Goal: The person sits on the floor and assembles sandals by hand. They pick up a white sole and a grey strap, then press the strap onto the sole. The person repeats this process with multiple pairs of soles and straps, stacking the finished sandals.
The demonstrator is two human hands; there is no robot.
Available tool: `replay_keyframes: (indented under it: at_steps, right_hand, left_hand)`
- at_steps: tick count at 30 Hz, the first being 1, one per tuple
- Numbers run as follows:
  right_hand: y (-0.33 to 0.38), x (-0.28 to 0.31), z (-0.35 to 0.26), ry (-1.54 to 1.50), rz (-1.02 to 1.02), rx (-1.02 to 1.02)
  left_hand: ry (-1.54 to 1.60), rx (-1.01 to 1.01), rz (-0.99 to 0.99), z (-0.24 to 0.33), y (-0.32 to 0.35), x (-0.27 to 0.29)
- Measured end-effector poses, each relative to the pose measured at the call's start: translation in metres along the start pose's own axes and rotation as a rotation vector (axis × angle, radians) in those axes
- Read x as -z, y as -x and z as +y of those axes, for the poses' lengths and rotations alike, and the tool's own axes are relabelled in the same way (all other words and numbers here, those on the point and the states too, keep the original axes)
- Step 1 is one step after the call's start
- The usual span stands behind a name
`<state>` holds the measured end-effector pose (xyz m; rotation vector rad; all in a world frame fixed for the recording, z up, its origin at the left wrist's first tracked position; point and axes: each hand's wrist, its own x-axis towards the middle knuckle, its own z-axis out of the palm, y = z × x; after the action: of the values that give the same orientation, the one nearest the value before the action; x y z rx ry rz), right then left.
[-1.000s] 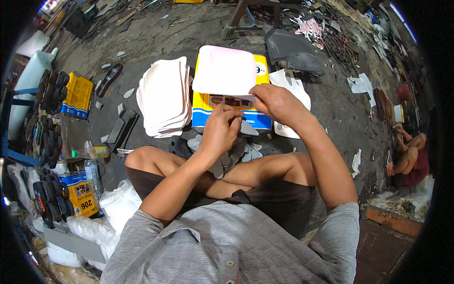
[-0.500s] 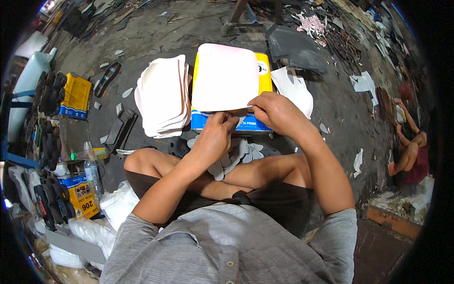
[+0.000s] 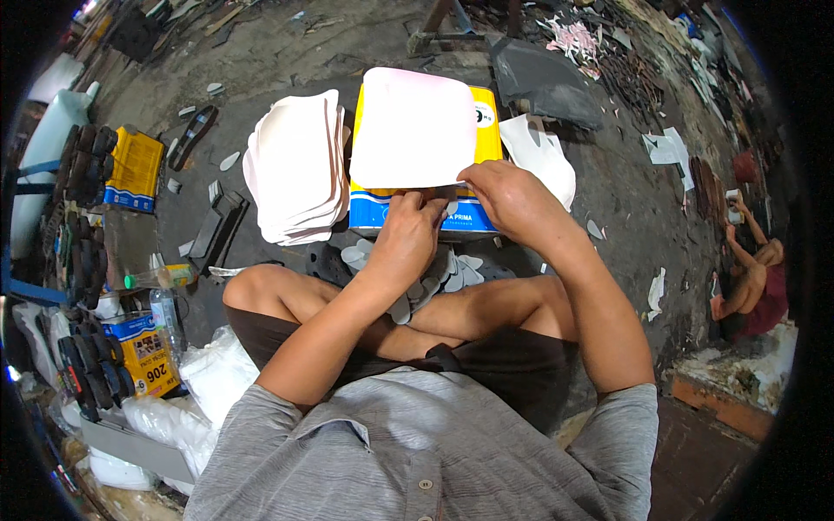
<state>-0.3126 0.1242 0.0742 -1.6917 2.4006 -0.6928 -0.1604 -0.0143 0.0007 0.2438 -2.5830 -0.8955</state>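
Note:
A pale pinkish-white sheet [image 3: 415,130] with rounded corners lies over a yellow and blue tin [image 3: 369,215]. My right hand [image 3: 514,204] pinches the sheet's near right corner, lifting it slightly. Just below the near edge, my left hand [image 3: 407,233] is closed, fingers partly tucked under the sheet. A small grey rounded piece [image 3: 452,206] shows at its fingertips. Several similar grey pieces [image 3: 459,273] lie in a heap between the tin and my crossed legs. To the left of the tin stands a stack of white sheets [image 3: 295,169].
Right of the tin lies a white sheet with cut edges [image 3: 540,156]. A dark slab [image 3: 543,82] is behind it. Sandals on a rack [image 3: 87,208], another yellow tin [image 3: 135,169] and a plastic bottle [image 3: 165,317] stand left. Another person [image 3: 754,278] sits far right.
My left hand has shifted slightly right and up along the sheet's near edge, with the small grey piece beside its fingertips. My right hand keeps its pinch on the corner. The whole view has shifted slightly.

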Motion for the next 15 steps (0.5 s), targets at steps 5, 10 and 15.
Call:
replay_keyframes:
  at_steps: [5, 10, 15]
  right_hand:
    - [-0.006, 0.012, 0.004, -0.008, 0.036, 0.003]
    - [-0.005, 0.009, 0.005, 0.004, 0.006, -0.013]
    - [0.003, -0.006, 0.006, -0.037, 0.039, -0.004]
  left_hand:
    - [-0.026, -0.004, 0.032, 0.001, -0.002, -0.006]
    - [-0.020, -0.012, 0.049, 0.002, -0.005, -0.006]
    - [-0.044, 0.003, 0.080, 0.004, -0.003, -0.009]
